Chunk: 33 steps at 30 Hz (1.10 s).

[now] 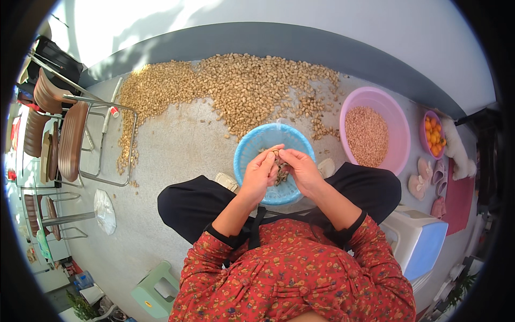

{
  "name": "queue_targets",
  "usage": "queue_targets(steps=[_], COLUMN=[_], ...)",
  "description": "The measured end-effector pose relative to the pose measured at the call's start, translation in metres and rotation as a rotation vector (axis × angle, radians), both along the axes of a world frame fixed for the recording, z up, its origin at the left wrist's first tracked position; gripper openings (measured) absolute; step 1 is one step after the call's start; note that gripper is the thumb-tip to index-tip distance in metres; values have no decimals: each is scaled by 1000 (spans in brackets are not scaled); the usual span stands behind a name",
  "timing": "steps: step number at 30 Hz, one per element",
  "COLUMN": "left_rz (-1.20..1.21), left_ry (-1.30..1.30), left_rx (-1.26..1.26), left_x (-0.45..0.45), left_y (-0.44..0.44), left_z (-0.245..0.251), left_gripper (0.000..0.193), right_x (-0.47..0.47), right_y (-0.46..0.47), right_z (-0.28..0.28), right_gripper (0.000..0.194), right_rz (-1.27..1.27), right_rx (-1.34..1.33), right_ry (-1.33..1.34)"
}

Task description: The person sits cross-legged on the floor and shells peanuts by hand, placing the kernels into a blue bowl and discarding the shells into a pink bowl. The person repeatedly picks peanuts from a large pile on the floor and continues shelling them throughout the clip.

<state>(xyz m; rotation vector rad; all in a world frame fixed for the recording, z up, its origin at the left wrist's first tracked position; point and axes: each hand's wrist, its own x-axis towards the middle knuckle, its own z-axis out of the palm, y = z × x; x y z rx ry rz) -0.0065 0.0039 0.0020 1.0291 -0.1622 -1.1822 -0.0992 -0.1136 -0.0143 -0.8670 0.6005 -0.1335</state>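
My left hand (257,173) and my right hand (303,171) meet over a blue plastic basket (240,163). Pinched between both thumbs and fingertips is a small peanut (276,152), mostly covered by the fingers. Broken peanut shells (283,177) lie in the bottom of the basket, partly hidden under my hands. A broad heap of unshelled peanuts (245,86) spreads over the floor beyond the basket, against the wall. To the right stands a pink plastic tub (396,120), with shelled peanut kernels (367,137) inside.
A smaller pink basin of orange fruit (433,137) and several slippers (418,185) are at the far right. Folding chairs (74,141) with brown seats stand left. A green plastic stool (155,290) is at the lower left, a white-and-blue plastic object (422,245) at the right.
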Motion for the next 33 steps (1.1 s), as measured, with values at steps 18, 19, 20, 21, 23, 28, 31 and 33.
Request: queue_targets(steps=[18, 19, 20, 21, 23, 28, 31, 33], left_rz=[135, 160, 184, 208, 250, 425, 374, 337], left_ry=[530, 530, 530, 522, 499, 88, -322, -591], left_rx=[-62, -61, -60, -73, -108, -147, -163, -200], left_x=[12, 13, 14, 15, 15, -1, -11, -14], left_y=[2, 3, 4, 4, 3, -20, -32, -38], left_z=[-21, -23, -24, -24, -23, -13, -4, 1], left_gripper=[41, 43, 44, 46, 49, 55, 63, 67], right_x=[1, 2, 3, 5, 9, 19, 31, 37], right_y=[3, 2, 0, -1, -1, 10, 13, 11], right_z=[13, 10, 7, 5, 0, -1, -1, -2], right_gripper=[17, 21, 26, 29, 36, 44, 38, 34], right_rz=[-123, -149, -174, -202, -258, -237, -283, -325], right_rx=[-744, -649, -550, -445, -235, 535, 665, 752], right_ry=[-3, 26, 112, 70, 87, -116, -256, -311])
